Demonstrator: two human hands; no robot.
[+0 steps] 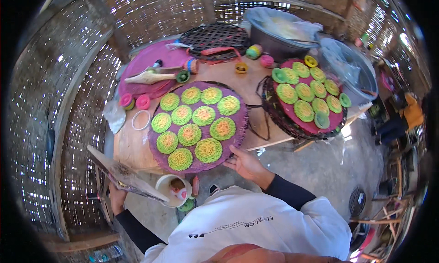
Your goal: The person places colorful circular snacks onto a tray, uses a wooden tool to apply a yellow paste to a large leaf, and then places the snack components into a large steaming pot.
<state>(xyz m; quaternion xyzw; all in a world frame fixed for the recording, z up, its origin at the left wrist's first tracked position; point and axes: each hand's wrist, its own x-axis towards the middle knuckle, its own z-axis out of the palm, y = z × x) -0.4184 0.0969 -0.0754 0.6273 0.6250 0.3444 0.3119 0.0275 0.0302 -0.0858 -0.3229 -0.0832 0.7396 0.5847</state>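
My left hand (pixel 117 197), low on the left, is closed round the edge of a flat, worn board (pixel 123 174), which tilts up at a slant. Most of its fingers are hidden behind the board. My right hand (pixel 249 164) grips the near right rim of a round purple tray (pixel 153 142), thumb on top and fingers partly underneath. Several round noodle-like cakes (pixel 189 134) lie on this tray, green outside and yellow-orange in the middle. The tray rests over the front part of a wooden table (pixel 125 151).
At right, a second round pink tray (pixel 292 112) carries more green cakes and small cups. Behind stand a grey tub (pixel 274 46) and a blue-grey basin (pixel 366 82). Back left are a purple disc (pixel 144 62) and pink cups (pixel 142 101). Below the table sits a white bucket (pixel 164 183).
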